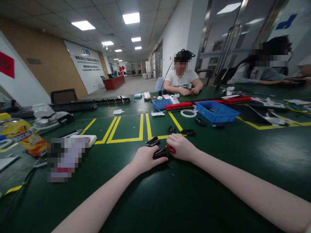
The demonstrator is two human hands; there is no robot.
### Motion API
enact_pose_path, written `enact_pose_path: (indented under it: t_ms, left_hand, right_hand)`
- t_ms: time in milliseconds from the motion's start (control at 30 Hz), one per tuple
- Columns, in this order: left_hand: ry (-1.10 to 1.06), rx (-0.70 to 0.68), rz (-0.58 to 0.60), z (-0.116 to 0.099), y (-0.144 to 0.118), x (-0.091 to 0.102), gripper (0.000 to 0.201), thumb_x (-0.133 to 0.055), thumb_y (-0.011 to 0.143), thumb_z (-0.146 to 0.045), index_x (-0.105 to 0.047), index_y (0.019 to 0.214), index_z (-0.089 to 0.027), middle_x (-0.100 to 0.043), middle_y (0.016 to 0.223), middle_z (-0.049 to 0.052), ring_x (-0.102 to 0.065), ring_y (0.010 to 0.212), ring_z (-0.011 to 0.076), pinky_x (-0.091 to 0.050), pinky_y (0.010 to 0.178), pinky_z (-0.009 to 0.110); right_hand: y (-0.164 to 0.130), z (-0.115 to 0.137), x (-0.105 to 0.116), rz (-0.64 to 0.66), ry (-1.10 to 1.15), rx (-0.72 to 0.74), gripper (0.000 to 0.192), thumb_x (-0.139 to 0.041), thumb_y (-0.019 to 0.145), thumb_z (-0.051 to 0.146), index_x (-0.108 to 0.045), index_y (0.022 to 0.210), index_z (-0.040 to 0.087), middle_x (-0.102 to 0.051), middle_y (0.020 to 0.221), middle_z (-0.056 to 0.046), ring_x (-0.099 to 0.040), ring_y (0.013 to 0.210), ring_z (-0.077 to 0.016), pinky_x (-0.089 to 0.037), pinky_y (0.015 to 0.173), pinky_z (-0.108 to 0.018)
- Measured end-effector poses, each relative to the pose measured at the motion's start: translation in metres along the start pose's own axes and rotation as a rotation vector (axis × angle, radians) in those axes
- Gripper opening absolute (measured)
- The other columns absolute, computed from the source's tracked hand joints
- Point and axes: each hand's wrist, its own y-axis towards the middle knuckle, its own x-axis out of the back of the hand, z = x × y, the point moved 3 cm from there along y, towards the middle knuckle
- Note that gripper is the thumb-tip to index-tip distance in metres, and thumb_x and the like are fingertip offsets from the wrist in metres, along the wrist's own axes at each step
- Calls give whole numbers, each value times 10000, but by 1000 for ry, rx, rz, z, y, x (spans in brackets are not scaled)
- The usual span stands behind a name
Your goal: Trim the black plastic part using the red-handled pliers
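My left hand point(145, 159) and my right hand point(181, 147) meet over the green table point(218, 161), both closed on one small black part point(160, 153). The right hand also grips a tool with a red handle tip point(170, 149) pressed against that part. Just beyond the hands lie loose black parts: one point(153, 141) by my left knuckles, another point(170, 130) and a third point(188, 132) further back. What the black part is, I cannot make out.
Yellow tape lines point(126, 129) mark the table ahead. A blue bin point(216, 112), a white ring point(189, 113), a smaller blue tray point(161, 104) and red strips point(178, 105) stand beyond. A snack bag point(23, 136) lies left. One person sits opposite, another at right.
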Motion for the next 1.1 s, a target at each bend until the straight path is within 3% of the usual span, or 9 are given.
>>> enact_pose_path:
  t_ms: [400, 1100]
  left_hand:
    - [13, 100, -65, 1, 0, 1, 424, -565, 796, -613, -617, 950, -221, -704, 866, 41, -655, 746, 219, -441, 635, 273]
    - [-177, 108, -64, 5, 1, 6, 409, -593, 758, -630, -654, 830, -232, -683, 761, -13, -616, 667, 163, -368, 560, 237]
  right_hand:
    - [2, 1, 0, 53, 35, -39, 67, -562, 723, 181, -546, 782, 154, -589, 839, -91, -499, 794, -208, -360, 693, -307]
    - [2, 1, 0, 37, 14, -72, 89, -554, 747, 204, -558, 813, 145, -598, 856, -104, -505, 815, -226, -364, 709, -320]
